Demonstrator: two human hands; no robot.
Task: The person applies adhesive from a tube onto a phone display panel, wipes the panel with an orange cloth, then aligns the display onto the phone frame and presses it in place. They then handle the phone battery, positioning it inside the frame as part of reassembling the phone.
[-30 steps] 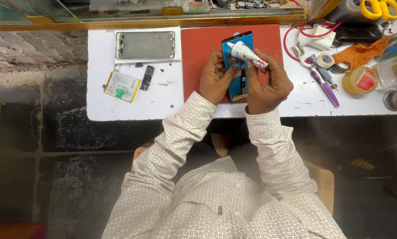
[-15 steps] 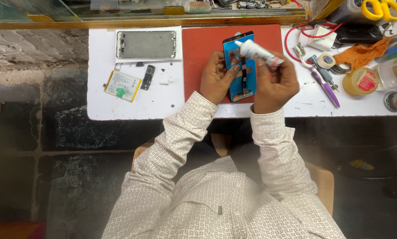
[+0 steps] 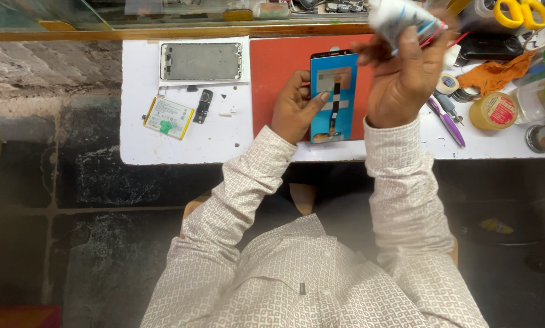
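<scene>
A blue phone screen panel (image 3: 334,97) with a dark flex strip down its middle lies on a red mat (image 3: 278,67). My left hand (image 3: 295,106) rests on the panel's left edge, thumb pressed onto its face. My right hand (image 3: 403,73) is raised above the table's far right of the panel, closed around a white glue tube (image 3: 400,15), which looks blurred. The tube is well clear of the panel.
A bare phone frame (image 3: 200,61), a battery (image 3: 168,117) and a small black part (image 3: 203,104) lie on the white table (image 3: 181,146) at left. Right of the mat are a purple tool (image 3: 448,121), tape rolls (image 3: 494,110), an orange cloth (image 3: 494,74) and yellow-handled scissors (image 3: 521,12).
My right hand lifted the tube from over the panel up and to the right. My left hand stayed on the panel's left edge.
</scene>
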